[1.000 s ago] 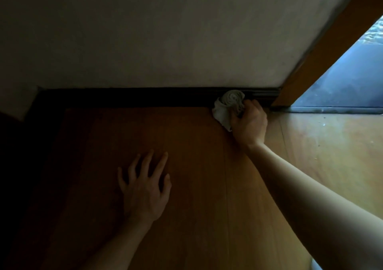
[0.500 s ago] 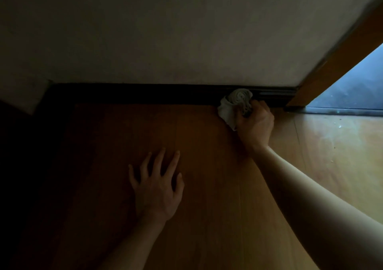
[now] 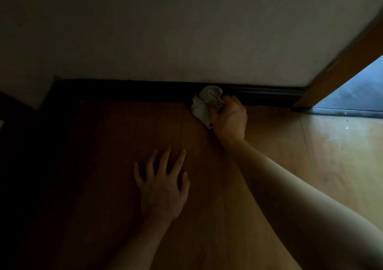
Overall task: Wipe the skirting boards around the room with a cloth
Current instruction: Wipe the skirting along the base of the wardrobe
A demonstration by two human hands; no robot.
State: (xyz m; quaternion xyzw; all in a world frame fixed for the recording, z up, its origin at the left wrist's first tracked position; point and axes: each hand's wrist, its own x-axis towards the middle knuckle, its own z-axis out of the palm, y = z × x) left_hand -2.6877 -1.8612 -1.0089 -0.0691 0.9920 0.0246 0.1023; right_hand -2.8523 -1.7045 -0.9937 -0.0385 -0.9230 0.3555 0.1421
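The crumpled grey-white cloth [image 3: 204, 102] is pressed against the dark wooden skirting board [image 3: 267, 94], at the foot of the pale plaster wall [image 3: 186, 31]. The person's right hand [image 3: 230, 118] grips it, fingers curled tightly around the bundle. Compared with a second ago, the cloth is farther from the orange-brown wooden door frame [image 3: 342, 62], so I judge that stretch wiped and the stroke going leftward. The left hand [image 3: 163, 189] lies flat with spread fingers on the brown laminate floor [image 3: 103, 166], holding nothing.

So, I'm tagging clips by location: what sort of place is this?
Probably a home's room, near a doorway: orange-brown wood-plank floor, dark skirting board under a plain pale wall, brown wooden door frame.
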